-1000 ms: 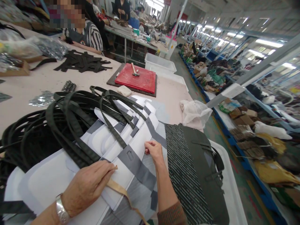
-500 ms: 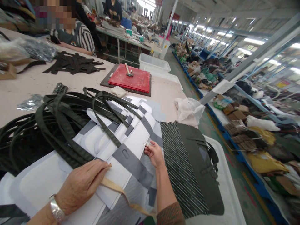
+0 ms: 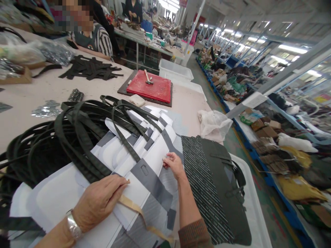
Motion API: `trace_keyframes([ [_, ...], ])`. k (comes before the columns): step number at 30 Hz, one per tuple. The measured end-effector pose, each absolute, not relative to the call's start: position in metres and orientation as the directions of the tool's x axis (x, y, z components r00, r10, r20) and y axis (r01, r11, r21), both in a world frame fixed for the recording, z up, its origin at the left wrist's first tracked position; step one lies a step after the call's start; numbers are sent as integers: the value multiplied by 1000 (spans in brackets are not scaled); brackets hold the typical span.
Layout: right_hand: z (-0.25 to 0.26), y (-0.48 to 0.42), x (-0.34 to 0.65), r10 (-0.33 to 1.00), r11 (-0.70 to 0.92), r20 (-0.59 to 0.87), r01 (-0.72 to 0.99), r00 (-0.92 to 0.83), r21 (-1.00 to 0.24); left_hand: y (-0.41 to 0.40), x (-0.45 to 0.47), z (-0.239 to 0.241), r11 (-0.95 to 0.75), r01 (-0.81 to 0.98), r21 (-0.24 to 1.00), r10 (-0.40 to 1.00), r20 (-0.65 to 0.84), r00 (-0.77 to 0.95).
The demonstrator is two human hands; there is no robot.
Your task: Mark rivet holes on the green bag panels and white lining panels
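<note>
My left hand lies on a stack of white and grey bag panels, its fingers pressed together on the end of a tan strip that trails toward me. My right hand pinches the right edge of the top panel, with something small and pale at its fingertips. Black straps are piled over the left of the stack. A dark striped bag lies just right of my right hand.
A white bin under the striped bag hangs past the table edge. A red mat with a hammer, a crumpled plastic bag, black strips and a seated person are farther back. An aisle and shelves run on the right.
My right hand has shifted slightly along the panel's edge, pinching it. My left hand stays on the tan strip. The view swung a little.
</note>
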State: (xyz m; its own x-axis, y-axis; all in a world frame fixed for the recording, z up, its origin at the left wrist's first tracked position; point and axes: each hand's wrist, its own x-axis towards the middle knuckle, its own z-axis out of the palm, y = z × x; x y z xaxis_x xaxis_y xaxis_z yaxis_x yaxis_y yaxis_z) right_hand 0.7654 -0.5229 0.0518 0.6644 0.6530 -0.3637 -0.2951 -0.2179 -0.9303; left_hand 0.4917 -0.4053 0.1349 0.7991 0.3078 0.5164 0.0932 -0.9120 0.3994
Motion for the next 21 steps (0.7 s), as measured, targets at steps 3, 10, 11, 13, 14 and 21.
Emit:
trace_keyframes([
  [3,50,-521,766,662,-271,-377,-262,648,-926,-405,491,133,-911,98,400,313,516,797],
  [10,43,-508,768,671,-476,-510,-215,539,-853,-406,489,130,-916,101,389,300,496,815],
  [11,41,-506,768,668,-508,-539,-215,512,-834,-407,490,131,-917,97,387,297,502,812],
  [13,38,-503,770,659,-567,-593,-212,463,-796,-408,491,132,-919,88,385,292,513,807],
  [14,36,-502,771,651,-593,-614,-206,447,-779,-408,492,133,-919,87,384,292,516,806],
  [21,29,-516,768,583,-644,-559,-84,589,-760,-406,494,133,-924,85,373,286,526,801],
])
